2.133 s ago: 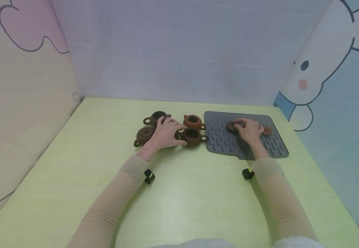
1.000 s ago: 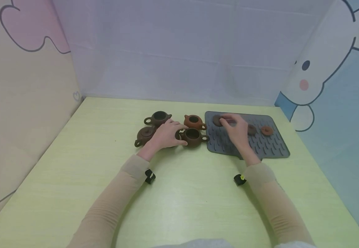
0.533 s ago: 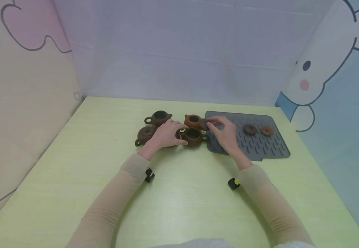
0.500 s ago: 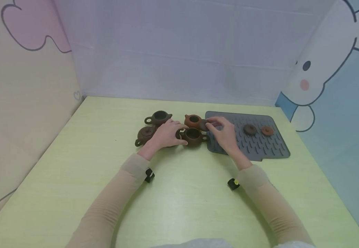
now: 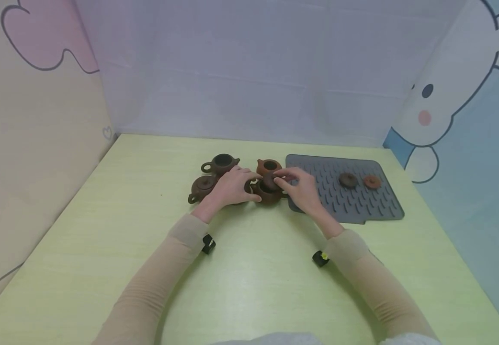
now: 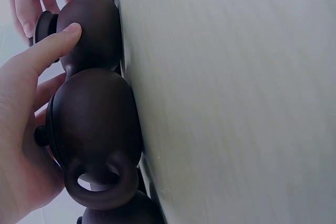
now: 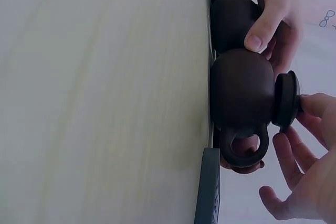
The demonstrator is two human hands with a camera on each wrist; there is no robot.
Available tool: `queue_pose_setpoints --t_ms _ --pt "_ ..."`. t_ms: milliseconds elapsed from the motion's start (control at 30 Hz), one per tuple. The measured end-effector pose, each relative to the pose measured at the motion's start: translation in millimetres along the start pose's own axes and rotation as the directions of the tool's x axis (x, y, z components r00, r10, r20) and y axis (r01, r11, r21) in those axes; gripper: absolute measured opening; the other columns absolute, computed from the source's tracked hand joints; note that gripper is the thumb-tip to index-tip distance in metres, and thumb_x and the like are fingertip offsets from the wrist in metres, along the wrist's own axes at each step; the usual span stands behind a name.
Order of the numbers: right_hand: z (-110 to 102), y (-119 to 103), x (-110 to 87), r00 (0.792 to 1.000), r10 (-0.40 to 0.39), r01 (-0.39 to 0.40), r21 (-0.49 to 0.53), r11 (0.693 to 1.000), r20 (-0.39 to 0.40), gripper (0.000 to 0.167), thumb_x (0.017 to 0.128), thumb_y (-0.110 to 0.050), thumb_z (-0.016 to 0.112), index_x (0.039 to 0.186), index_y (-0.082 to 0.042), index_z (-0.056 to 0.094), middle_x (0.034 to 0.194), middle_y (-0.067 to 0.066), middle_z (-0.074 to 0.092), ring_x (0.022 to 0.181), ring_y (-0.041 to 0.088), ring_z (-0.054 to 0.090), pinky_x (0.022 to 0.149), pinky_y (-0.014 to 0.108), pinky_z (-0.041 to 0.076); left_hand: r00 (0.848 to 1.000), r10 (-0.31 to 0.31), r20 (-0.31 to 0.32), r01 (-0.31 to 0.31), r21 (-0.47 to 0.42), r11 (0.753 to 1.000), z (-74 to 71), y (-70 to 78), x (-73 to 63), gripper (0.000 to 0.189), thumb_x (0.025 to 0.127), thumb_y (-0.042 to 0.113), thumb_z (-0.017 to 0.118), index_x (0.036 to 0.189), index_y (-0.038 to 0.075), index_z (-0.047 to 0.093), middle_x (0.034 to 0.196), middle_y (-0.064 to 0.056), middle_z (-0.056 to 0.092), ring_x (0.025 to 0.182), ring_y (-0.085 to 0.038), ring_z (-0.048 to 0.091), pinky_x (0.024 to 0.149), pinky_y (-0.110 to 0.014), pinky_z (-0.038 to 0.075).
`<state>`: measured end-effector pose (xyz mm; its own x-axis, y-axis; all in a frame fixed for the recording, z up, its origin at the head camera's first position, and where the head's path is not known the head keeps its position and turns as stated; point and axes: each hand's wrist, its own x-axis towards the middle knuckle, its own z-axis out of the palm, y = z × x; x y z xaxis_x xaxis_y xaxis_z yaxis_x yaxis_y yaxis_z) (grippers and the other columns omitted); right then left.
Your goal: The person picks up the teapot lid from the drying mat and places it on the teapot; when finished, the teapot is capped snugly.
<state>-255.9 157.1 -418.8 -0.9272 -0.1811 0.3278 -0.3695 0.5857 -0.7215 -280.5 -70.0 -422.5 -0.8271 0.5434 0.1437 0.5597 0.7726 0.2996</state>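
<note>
My right hand [image 5: 304, 192] pinches a dark brown teapot lid [image 5: 269, 181] by its knob, at the mouth of a dark brown teapot [image 7: 242, 90]. In the right wrist view the lid stands tilted against the opening. My left hand [image 5: 232, 188] grips that same teapot near the spout, its thumb [image 6: 68, 35] on the near side and fingers behind. Beneath my left palm stands another dark teapot with its lid on [image 6: 97, 124], mostly hidden in the head view.
Left of the hand stand a lidded brown teapot [image 5: 202, 187] and an open dark one [image 5: 222, 164]. An open reddish teapot [image 5: 268, 166] is just behind. On the grey ridged mat [image 5: 327, 206] lie a dark lid [image 5: 348, 180] and a reddish lid [image 5: 372, 182].
My right hand has carried the dark lid from the mat leftward to the front teapot's mouth. My left hand has stayed in place.
</note>
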Motion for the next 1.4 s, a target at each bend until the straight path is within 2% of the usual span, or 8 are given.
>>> queue_pose_setpoints --t_ms 200,433,733,1033,1133,1267,1400 --pt "6 1 1.1 0.999 0.0 0.0 -0.019 1.0 0.04 0.024 0.093 -0.028 0.069 0.112 -0.015 0.073 0.112 0.009 0.07 0.099 0.026 0.066 0.092 0.053 0.051 1.0 -0.008 0.008 0.008 -0.006 1.0 0.2 0.3 0.6 0.064 0.081 0.052 0.076 0.135 0.021 0.061 0.129 -0.004 0.065 0.119 -0.028 0.054 0.1 -0.044 0.049" --pt "9 -1 3.0 0.996 0.019 -0.014 -0.048 0.999 0.088 0.022 0.093 -0.026 0.07 0.111 -0.014 0.073 0.111 0.008 0.069 0.101 0.026 0.065 0.088 0.047 0.052 1.0 -0.009 0.009 0.01 -0.006 1.0 0.4 -0.5 1.5 0.064 0.081 0.051 0.077 0.135 0.022 0.061 0.129 -0.004 0.065 0.119 -0.029 0.054 0.101 -0.044 0.048" --pt "8 -4 4.5 0.993 0.01 0.006 -0.146 0.989 0.114 0.025 0.093 -0.028 0.069 0.114 -0.015 0.073 0.119 0.008 0.07 0.115 0.028 0.059 0.103 0.054 0.04 1.0 -0.007 0.003 0.007 0.021 1.0 -1.7 0.2 0.9 0.064 0.081 0.053 0.076 0.134 0.022 0.061 0.13 -0.003 0.065 0.121 -0.028 0.053 0.103 -0.045 0.047" --pt "9 1 3.4 0.992 0.026 -0.017 -0.073 0.997 0.122 0.024 0.093 -0.026 0.068 0.113 -0.013 0.073 0.118 0.009 0.069 0.114 0.03 0.06 0.098 0.05 0.047 1.0 0.013 -0.015 -0.012 0.049 0.999 -0.4 -2.3 -0.2 0.065 0.081 0.057 0.074 0.135 0.023 0.061 0.133 -0.002 0.063 0.126 -0.03 0.051 0.105 -0.048 0.046" --pt "10 2 3.5 0.992 0.03 -0.024 -0.048 0.999 0.125 0.023 0.094 -0.025 0.068 0.112 -0.012 0.074 0.117 0.009 0.069 0.113 0.031 0.06 0.097 0.05 0.048 1.0 0.008 -0.028 -0.007 0.025 1.0 0.1 -5.8 -1.8 0.064 0.081 0.058 0.073 0.135 0.025 0.061 0.135 -0.001 0.062 0.129 -0.031 0.049 0.108 -0.049 0.043" --pt "10 3 3.6 0.992 0.026 -0.022 -0.031 0.999 0.126 0.023 0.093 -0.024 0.069 0.112 -0.012 0.073 0.117 0.009 0.069 0.113 0.032 0.061 0.095 0.049 0.048 0.998 0.005 -0.062 -0.008 -0.049 0.999 -2.6 -13.5 -6.6 0.064 0.082 0.06 0.071 0.136 0.026 0.06 0.137 -0.001 0.061 0.132 -0.032 0.047 0.113 -0.05 0.038" --pt "10 4 3.7 0.991 0.036 -0.033 -0.019 0.999 0.126 0.023 0.093 -0.025 0.069 0.112 -0.012 0.073 0.117 0.009 0.068 0.113 0.033 0.06 0.095 0.049 0.048 0.99 0.017 -0.142 -0.034 -0.119 0.992 -9.9 -25.1 -13.4 0.062 0.084 0.058 0.07 0.135 0.024 0.06 0.138 -0.002 0.06 0.133 -0.031 0.046 0.113 -0.049 0.037"
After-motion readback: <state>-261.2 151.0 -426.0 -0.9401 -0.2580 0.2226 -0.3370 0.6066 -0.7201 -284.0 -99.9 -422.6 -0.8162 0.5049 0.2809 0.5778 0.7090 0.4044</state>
